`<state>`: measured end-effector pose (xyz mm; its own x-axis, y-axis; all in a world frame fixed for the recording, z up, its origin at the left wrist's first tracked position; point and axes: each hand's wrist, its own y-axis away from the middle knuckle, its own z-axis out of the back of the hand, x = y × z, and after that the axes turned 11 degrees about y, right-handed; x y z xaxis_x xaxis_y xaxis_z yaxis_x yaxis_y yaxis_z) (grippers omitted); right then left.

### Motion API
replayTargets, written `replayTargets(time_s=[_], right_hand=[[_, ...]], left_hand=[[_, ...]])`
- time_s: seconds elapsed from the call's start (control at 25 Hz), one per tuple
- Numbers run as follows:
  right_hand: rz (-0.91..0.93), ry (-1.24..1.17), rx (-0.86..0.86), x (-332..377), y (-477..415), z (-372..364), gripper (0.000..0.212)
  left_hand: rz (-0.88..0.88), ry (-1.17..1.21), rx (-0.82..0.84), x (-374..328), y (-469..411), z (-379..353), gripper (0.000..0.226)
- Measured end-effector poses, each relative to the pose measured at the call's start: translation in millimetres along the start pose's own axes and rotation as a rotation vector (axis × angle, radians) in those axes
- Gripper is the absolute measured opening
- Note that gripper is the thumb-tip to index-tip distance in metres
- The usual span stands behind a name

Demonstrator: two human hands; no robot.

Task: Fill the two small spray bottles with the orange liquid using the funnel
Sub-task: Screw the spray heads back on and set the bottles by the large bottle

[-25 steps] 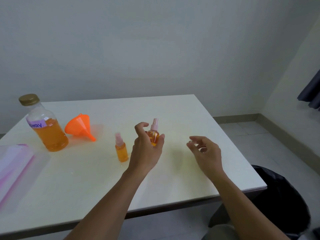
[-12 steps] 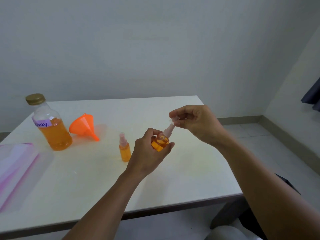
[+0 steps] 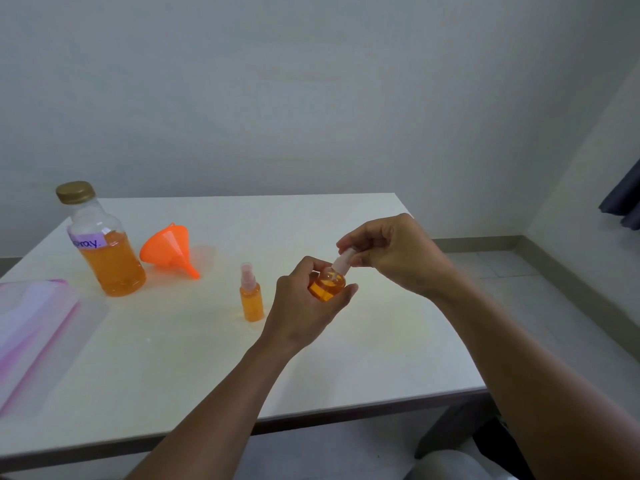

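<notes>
Spray bottle (image 3: 327,285) number one sits tilted in my left hand (image 3: 301,308), off the table (image 3: 346,368). My fingers curl round its orange body so its top leans toward my right hand (image 3: 393,252), which pinches the pale spray cap (image 3: 343,262). I judge this is for twisting, though I can't tell whether on or off. From the head view I count two small sprayers: the second spray bottle (image 3: 251,301) stands upright just left of my hand. One funnel (image 3: 169,245) lies on its side beside one large bottle (image 3: 105,252), capped and about half full.
</notes>
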<state>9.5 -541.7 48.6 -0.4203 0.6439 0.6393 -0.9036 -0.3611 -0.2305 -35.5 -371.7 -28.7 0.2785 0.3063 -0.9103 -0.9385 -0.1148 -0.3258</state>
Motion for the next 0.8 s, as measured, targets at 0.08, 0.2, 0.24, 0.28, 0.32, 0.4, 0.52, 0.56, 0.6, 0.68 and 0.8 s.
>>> replayTargets(time_s=[0.08, 0.2, 0.24, 0.28, 0.32, 0.4, 0.52, 0.56, 0.6, 0.68, 0.8], right_hand=[[-0.015, 0.019, -0.006, 1.0, 1.8, -2.2, 0.023], [-0.023, 0.060, -0.029, -1.7, 5.3, 0.9, 0.025], [-0.016, 0.089, -0.041, -2.9, 5.4, 3.9, 0.025], [-0.008, 0.110, -0.044, -3.7, 5.4, 7.3, 0.024], [-0.001, 0.115, -0.034, -4.9, 5.4, 10.2, 0.024], [0.002, 0.055, -0.007, -8.5, 7.2, 14.1, 0.025], [-0.023, -0.192, -0.005, -21.9, 16.3, 11.8, 0.038], [-0.038, -0.285, -0.008, -26.9, 20.5, 8.4, 0.045], [-0.062, -0.371, -0.016, -31.4, 24.7, 4.0, 0.048], [-0.109, -0.473, -0.073, -38.6, 30.6, -4.4, 0.043], [-0.196, -0.494, -0.166, -43.4, 35.9, -19.5, 0.031]], left_hand=[[0.009, 0.006, 0.003, 2.3, 1.8, -2.4, 0.045], [-0.007, 0.005, 0.024, -0.4, 0.3, -6.0, 0.044], [-0.014, 0.001, 0.031, -1.5, -1.8, -7.0, 0.044], [-0.019, -0.006, 0.039, -2.7, -3.8, -7.8, 0.044], [-0.020, -0.013, 0.049, -3.8, -4.9, -8.3, 0.045], [-0.005, -0.019, 0.093, -5.7, -6.6, -10.2, 0.048], [0.035, 0.013, 0.178, -8.7, -7.2, -16.7, 0.048], [0.044, 0.021, 0.196, -8.3, -6.9, -19.3, 0.045], [0.055, 0.026, 0.215, -6.6, -6.0, -20.9, 0.041], [0.105, 0.088, 0.275, -1.8, -0.9, -19.9, 0.030], [0.162, 0.205, 0.312, 3.3, 9.8, -2.9, 0.025]])
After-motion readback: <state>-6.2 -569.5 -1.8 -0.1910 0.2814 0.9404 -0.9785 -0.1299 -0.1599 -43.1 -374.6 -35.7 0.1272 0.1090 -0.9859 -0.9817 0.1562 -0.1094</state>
